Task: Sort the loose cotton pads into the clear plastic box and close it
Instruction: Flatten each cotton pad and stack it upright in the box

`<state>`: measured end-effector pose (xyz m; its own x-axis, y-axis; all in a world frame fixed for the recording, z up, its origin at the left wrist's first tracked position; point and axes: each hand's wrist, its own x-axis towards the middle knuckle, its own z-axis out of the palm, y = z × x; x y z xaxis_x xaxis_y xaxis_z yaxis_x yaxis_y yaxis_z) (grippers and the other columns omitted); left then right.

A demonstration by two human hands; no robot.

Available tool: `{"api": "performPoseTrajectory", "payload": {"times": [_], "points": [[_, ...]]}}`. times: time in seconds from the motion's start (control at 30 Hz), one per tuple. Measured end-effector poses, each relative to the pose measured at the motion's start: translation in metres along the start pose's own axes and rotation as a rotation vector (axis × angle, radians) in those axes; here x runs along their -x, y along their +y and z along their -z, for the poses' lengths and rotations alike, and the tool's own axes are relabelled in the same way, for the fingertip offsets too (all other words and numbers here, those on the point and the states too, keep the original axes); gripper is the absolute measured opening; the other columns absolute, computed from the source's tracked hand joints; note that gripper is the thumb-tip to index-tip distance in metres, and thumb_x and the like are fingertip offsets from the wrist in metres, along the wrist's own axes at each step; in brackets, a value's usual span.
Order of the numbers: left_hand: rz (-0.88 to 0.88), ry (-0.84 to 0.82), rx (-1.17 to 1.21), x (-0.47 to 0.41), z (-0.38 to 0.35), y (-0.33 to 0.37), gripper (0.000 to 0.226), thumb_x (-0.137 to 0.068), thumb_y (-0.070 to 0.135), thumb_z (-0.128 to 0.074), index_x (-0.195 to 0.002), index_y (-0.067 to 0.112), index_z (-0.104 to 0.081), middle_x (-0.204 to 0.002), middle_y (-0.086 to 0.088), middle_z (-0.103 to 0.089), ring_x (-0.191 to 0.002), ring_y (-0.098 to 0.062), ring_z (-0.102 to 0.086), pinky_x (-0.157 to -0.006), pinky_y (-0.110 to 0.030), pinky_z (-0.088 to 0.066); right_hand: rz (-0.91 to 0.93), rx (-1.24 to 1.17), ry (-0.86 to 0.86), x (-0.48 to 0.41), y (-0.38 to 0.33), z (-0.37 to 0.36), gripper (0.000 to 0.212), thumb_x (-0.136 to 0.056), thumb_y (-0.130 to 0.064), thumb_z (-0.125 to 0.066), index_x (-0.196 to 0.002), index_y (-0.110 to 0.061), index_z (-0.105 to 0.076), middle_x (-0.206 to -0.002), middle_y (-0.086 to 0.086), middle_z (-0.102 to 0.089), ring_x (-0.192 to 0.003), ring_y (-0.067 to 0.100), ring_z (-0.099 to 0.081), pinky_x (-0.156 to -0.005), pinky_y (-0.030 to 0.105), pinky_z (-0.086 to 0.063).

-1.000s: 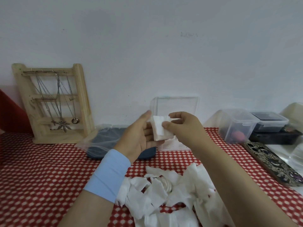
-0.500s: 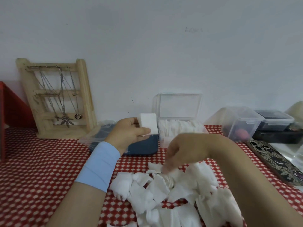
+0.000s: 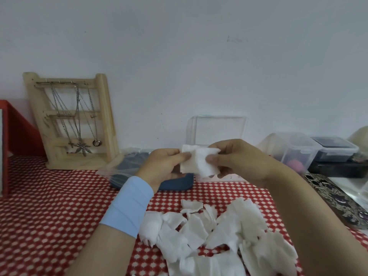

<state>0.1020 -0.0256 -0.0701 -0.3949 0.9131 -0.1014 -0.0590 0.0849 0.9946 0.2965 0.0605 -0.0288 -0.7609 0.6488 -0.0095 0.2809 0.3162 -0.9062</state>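
The left hand [image 3: 163, 166] and right hand [image 3: 237, 160] both pinch a few cotton pads [image 3: 199, 163] between thumb and fingers [image 3: 221, 144], hiding the base of the clear plastic box [image 3: 191, 134]; only its raised lid [image 3: 219, 130] shows. The loose pile [image 3: 219, 236] on the surface [image 3: 49, 216] runs off the bottom edge

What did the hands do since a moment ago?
The right hand came up from the pile of loose pads with a fresh pad and now pinches it against the small stack that the left hand holds. The left hand kept its grip. The clear plastic box stayed open by the wall, and the necklace stand did not move.
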Motion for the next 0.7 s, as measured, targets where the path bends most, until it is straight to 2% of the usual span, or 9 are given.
{"api": "performPoseTrajectory", "payload": {"times": [0.1,0.17,0.3,0.47,0.57,0.63,0.7], "points": [[0.018,-0.080,0.043,0.005,-0.009,0.002,0.021,-0.095,0.020,-0.067,-0.111,0.008,-0.072,-0.101,-0.007,-0.079,-0.093,-0.019,-0.076,-0.072,-0.028,-0.061,0.050,-0.099,0.135,-0.002,-0.003,-0.006,0.012,-0.095,-0.012,-0.068,-0.104,-0.012,-0.075,-0.081,0.003,-0.076,-0.061,0.011,-0.065,-0.058,0.023,-0.052],[0.030,-0.100,0.106,0.007,-0.015,0.003,0.017,-0.098,0.015,-0.062,-0.110,0.007,-0.071,-0.100,-0.009,-0.079,-0.092,-0.020,-0.076,-0.070,-0.028,-0.061,0.040,-0.113,0.233,-0.005,-0.003,-0.013,0.008,-0.091,-0.010,-0.073,-0.099,-0.009,-0.075,-0.072,0.003,-0.075,-0.050,0.009,-0.061,-0.051,0.022,-0.050],[0.030,-0.088,0.172,0.009,-0.021,0.002,0.016,-0.099,0.015,-0.060,-0.107,0.007,-0.072,-0.098,-0.010,-0.079,-0.090,-0.022,-0.077,-0.068,-0.028,-0.061,-0.007,-0.087,0.343,-0.009,-0.001,-0.017,0.006,-0.086,-0.012,-0.079,-0.088,-0.009,-0.073,-0.067,0.003,-0.074,-0.044,0.010,-0.060,-0.049,0.022,-0.050],[0.010,-0.086,0.181,0.010,-0.023,0.003,0.016,-0.099,0.017,-0.061,-0.107,0.009,-0.072,-0.099,-0.009,-0.079,-0.092,-0.021,-0.076,-0.069,-0.028,-0.062,-0.040,-0.037,0.375,-0.009,-0.003,-0.017,0.012,-0.085,-0.018,-0.081,-0.081,-0.013,-0.070,-0.057,-0.002,-0.070,-0.040,0.006,-0.056,-0.045,0.019,-0.046],[0.024,-0.094,0.185,0.009,-0.024,0.005,0.027,-0.100,0.021,-0.060,-0.118,0.004,-0.069,-0.105,-0.013,-0.077,-0.095,-0.024,-0.076,-0.072,-0.030,-0.063,-0.068,0.137,0.451,-0.013,-0.001,-0.020,0.016,-0.083,-0.029,-0.082,-0.085,-0.023,-0.067,-0.074,-0.007,-0.068,-0.057,0.006,-0.061,-0.048,0.017,-0.044],[0.039,-0.112,0.210,0.009,-0.024,0.007,0.035,-0.100,0.030,-0.058,-0.121,0.004,-0.067,-0.107,-0.015,-0.076,-0.097,-0.027,-0.075,-0.078,-0.035,-0.063,-0.069,0.170,0.480,-0.015,0.000,-0.020,0.029,-0.082,-0.032,-0.082,-0.102,-0.027,-0.063,-0.094,-0.008,-0.064,-0.075,0.009,-0.063,-0.054,0.020,-0.046],[0.052,-0.144,0.225,0.010,-0.023,0.009,0.046,-0.093,0.042,-0.062,-0.121,0.005,-0.066,-0.109,-0.015,-0.076,-0.100,-0.028,-0.074,-0.085,-0.039,-0.061,-0.092,0.081,0.427,-0.014,0.001,-0.021,0.043,-0.084,-0.030,-0.081,-0.119,-0.030,-0.056,-0.106,-0.008,-0.061,-0.085,0.011,-0.064,-0.054,0.021,-0.049]]}}
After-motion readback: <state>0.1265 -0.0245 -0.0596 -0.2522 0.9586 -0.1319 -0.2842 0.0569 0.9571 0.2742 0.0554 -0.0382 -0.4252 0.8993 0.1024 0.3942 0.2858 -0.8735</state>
